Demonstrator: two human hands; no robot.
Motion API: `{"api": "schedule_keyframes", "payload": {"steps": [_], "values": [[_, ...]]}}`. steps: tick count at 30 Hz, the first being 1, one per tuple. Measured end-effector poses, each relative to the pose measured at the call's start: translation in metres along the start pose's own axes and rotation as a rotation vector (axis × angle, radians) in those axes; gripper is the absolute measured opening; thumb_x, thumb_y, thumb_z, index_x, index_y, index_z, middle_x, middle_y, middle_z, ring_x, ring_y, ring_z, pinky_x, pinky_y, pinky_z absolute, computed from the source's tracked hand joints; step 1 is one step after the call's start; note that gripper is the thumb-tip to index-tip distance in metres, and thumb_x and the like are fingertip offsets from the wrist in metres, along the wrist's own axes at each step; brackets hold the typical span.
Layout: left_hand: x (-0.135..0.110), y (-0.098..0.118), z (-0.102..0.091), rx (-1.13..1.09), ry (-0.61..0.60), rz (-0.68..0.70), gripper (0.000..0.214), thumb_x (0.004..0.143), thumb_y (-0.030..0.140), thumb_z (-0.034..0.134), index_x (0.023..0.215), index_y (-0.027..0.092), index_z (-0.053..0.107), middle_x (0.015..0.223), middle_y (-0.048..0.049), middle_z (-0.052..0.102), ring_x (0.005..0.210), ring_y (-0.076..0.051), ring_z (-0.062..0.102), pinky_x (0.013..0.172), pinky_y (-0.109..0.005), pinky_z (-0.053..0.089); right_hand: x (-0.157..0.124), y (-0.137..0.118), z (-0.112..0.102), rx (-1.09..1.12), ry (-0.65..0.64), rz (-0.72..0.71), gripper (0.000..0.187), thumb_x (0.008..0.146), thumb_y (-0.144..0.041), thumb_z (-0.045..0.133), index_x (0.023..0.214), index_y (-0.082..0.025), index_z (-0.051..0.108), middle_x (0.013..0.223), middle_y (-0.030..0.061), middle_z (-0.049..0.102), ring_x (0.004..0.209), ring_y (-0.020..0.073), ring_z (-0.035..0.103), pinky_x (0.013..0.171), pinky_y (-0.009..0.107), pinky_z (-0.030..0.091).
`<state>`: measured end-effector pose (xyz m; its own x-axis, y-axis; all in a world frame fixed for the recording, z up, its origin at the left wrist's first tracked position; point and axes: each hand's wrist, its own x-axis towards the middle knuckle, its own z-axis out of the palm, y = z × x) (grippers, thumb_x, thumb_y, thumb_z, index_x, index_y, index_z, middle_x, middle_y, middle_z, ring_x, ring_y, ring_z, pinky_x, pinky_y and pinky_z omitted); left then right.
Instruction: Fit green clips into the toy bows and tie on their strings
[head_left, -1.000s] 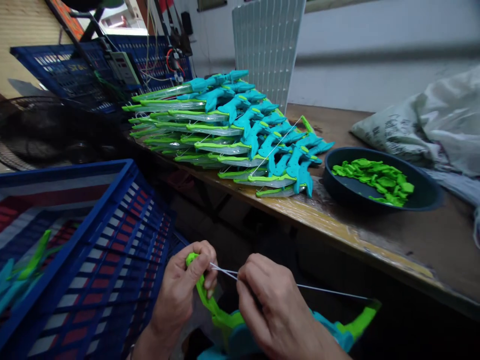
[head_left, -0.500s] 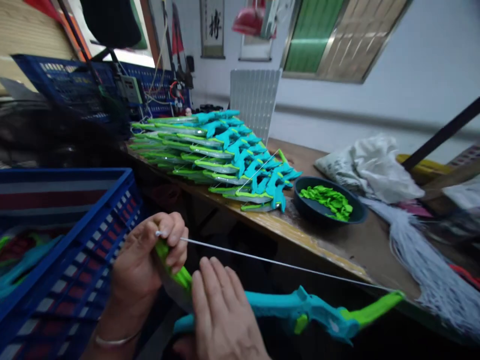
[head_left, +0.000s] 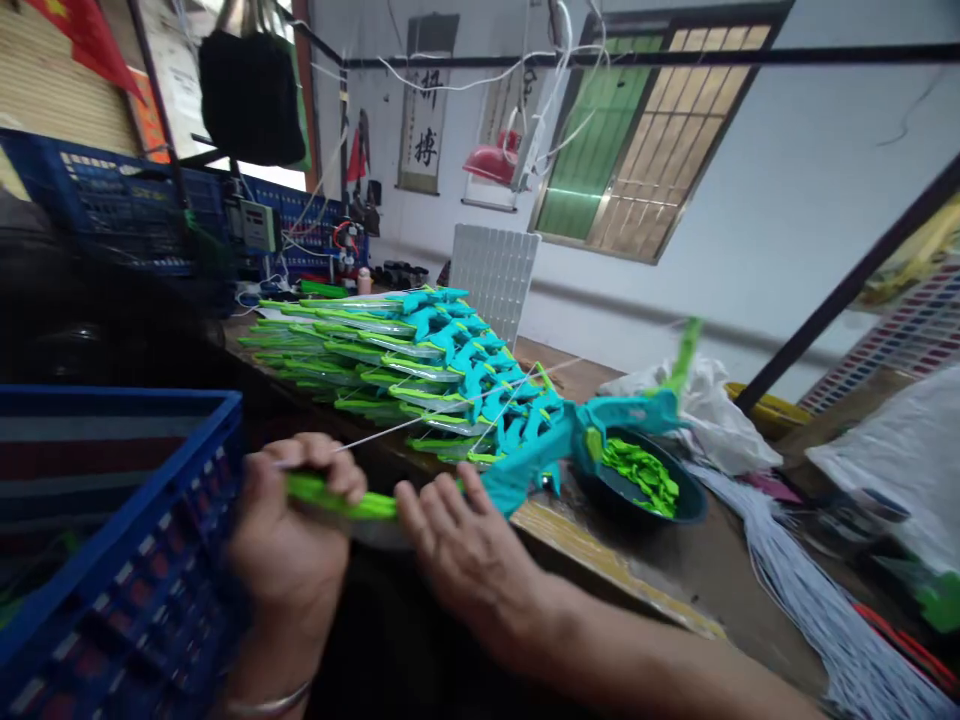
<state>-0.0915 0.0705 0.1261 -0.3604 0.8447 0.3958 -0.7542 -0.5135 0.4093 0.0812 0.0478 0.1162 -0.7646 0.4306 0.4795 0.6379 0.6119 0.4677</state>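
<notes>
A teal and green plastic toy bow [head_left: 536, 455] slants up to the right across the view, its far green limb blurred. My left hand [head_left: 292, 530] is closed around the near green limb. The white bowstring [head_left: 397, 428] runs from that hand toward the far limb. My right hand [head_left: 480, 560] grips the bow where the near limb meets the teal body, fingers over it and the thumb hidden. Behind the held bow, many similar toy bows [head_left: 450, 375] lie stacked in overlapping rows on the table [head_left: 750, 570].
A dark bowl [head_left: 694, 508] of small green plastic pieces [head_left: 649, 478] stands right of the stack. Beyond it lie a bundle of white strings [head_left: 795, 590] and a white sack [head_left: 724, 410]. At my left is a blue crate [head_left: 142, 590]. A red lamp [head_left: 491, 162] hangs above.
The bow has swung up, its far end rising from low right to in front of the bowl and sack. Both hands still hold it. The camera view has tilted upward.
</notes>
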Motion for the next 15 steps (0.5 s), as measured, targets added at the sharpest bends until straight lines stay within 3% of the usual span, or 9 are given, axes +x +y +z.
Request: {"api": "schedule_keyframes", "payload": {"steps": [1, 3, 6, 8, 10, 13, 15], "values": [[0.001, -0.015, -0.003, 0.066, 0.028, 0.006, 0.031, 0.082, 0.044, 0.079, 0.082, 0.017, 0.064, 0.082, 0.0003, 0.066, 0.063, -0.014, 0.063, 0.056, -0.026, 0.059, -0.005, 0.027, 0.009, -0.004, -0.052, -0.045, 0.049, 0.093, -0.008, 0.046, 0.142, -0.001, 0.047, 0.120, 0.0207, 0.068, 0.117, 0.0338, 0.062, 0.111, 0.058, 0.046], [-0.004, -0.038, -0.013, 0.276, 0.039, -0.116, 0.030, 0.089, 0.041, 0.073, 0.106, 0.017, 0.067, 0.115, -0.0082, 0.069, 0.091, -0.020, 0.071, 0.076, -0.032, 0.062, -0.019, 0.087, 0.036, 0.027, -0.094, -0.106, 0.050, 0.089, -0.003, 0.046, 0.139, -0.003, 0.049, 0.121, 0.0203, 0.067, 0.119, 0.0337, 0.061, 0.114, 0.059, 0.043], [-0.026, -0.039, -0.039, 0.557, 0.070, -0.185, 0.048, 0.089, 0.040, 0.072, 0.130, 0.022, 0.057, 0.144, -0.0129, 0.055, 0.116, -0.028, 0.065, 0.085, -0.036, 0.061, -0.039, 0.176, 0.094, 0.135, -0.098, -0.248, 0.058, 0.089, -0.001, 0.040, 0.147, -0.006, 0.042, 0.121, 0.0199, 0.067, 0.119, 0.0317, 0.062, 0.110, 0.060, 0.046], [-0.050, -0.018, -0.058, 0.724, 0.113, -0.170, 0.045, 0.091, 0.044, 0.068, 0.129, 0.022, 0.060, 0.137, -0.0125, 0.061, 0.113, -0.027, 0.067, 0.085, -0.034, 0.061, -0.044, 0.221, 0.131, 0.213, -0.088, -0.342, 0.070, 0.088, 0.001, 0.038, 0.156, -0.013, 0.031, 0.122, 0.0175, 0.067, 0.119, 0.0281, 0.063, 0.111, 0.054, 0.047], [-0.084, 0.014, -0.077, 0.863, 0.240, -0.150, 0.040, 0.091, 0.049, 0.065, 0.120, 0.022, 0.066, 0.117, -0.0106, 0.070, 0.101, -0.025, 0.070, 0.081, -0.031, 0.061, -0.043, 0.249, 0.157, 0.244, -0.035, -0.392, 0.077, 0.088, 0.000, 0.039, 0.160, -0.020, 0.023, 0.119, 0.0162, 0.070, 0.111, 0.0262, 0.067, 0.106, 0.046, 0.052], [-0.152, 0.055, -0.097, 0.999, 0.514, -0.109, 0.038, 0.082, 0.053, 0.073, 0.106, 0.023, 0.072, 0.097, -0.0072, 0.074, 0.088, -0.024, 0.071, 0.076, -0.030, 0.061, -0.044, 0.269, 0.178, 0.292, -0.014, -0.496, 0.079, 0.090, -0.005, 0.043, 0.162, -0.026, 0.019, 0.118, 0.0169, 0.072, 0.108, 0.0262, 0.069, 0.095, 0.042, 0.057], [-0.208, 0.070, -0.100, 1.089, 0.677, -0.112, 0.040, 0.075, 0.057, 0.077, 0.098, 0.024, 0.074, 0.089, -0.0062, 0.073, 0.078, -0.024, 0.069, 0.070, -0.032, 0.060, -0.049, 0.277, 0.191, 0.326, -0.042, -0.470, 0.071, 0.092, -0.013, 0.042, 0.158, -0.036, 0.030, 0.120, 0.0152, 0.072, 0.111, 0.0219, 0.070, 0.094, 0.037, 0.057]]}}
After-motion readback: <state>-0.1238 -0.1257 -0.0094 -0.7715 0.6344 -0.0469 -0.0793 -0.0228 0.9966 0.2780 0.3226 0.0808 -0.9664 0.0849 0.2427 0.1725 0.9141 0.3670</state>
